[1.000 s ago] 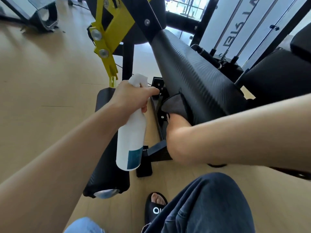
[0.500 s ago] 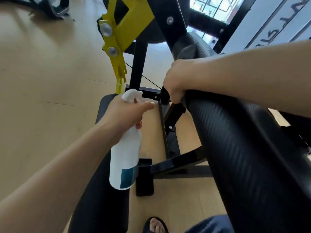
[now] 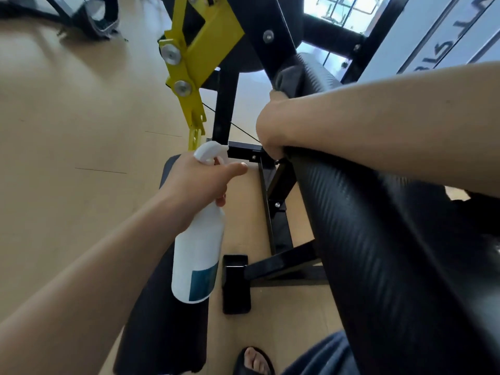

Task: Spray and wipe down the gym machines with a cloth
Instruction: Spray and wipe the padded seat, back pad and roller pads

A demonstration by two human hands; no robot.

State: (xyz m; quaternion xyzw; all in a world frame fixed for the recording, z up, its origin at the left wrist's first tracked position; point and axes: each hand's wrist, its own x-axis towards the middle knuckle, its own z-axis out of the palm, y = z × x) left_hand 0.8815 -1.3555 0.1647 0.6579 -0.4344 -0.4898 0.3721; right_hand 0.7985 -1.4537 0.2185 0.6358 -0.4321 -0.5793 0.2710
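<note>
I can't see the fingers of the right hand [image 3: 273, 125]; they curl behind the black pad [image 3: 392, 239], and most of the grey cloth [image 3: 288, 77] is hidden too. The frame's bottom edge cuts off my sandalled foot [image 3: 254, 361]; the spray bottle [image 3: 198, 253] label is too blurred to read

We look down on a pale wood-look floor [image 3: 67, 136] that fills the left of the gym, faint seams crossing its boards and soft daylight glinting across it. At the top right, a bright window [image 3: 343, 9] with a gridded frame glows behind black posts, beside a white wall panel [image 3: 422, 36] bearing dark lettering we cannot read. In the far top-left corner stands the dark base of another machine [image 3: 92, 20], blurred.
</note>
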